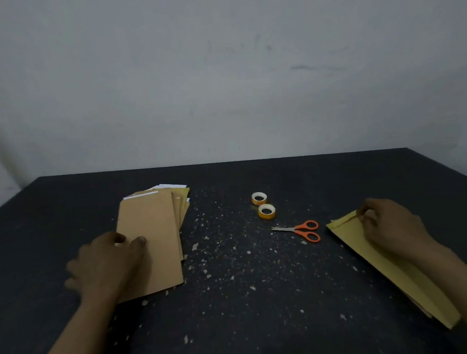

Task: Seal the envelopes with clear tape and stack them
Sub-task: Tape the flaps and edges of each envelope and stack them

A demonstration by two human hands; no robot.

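- Brown envelope pile (154, 233) – left half of the table (232, 297), fanned out, long sides running from far edge to near edge; white sheets (171, 185) poke out at the far end.
- Left hand (105, 265) rests across the left edge of the pile's top envelope, thumb and forefinger on the paper, other fingers spread loosely off to the left – not gripping, slightly blurred.
- Yellow envelopes (386, 266) – near the table's right edge, lying at an angle toward the near right corner; at least two layers, exact count unclear.
- Right hand (392, 223) on their far end, fingers curled and pinching at the flap edge.
- Two tape rolls – one (259, 198) farther back, one (266, 211) just in front, almost touching, mid-table.
- Orange-handled scissors (300, 230) lie flat just nearer than the rolls, blades pointing left, between the two envelope groups.
- Table top dark, speckled with pale flecks.
- Plain grey wall (222, 70) behind the far edge.
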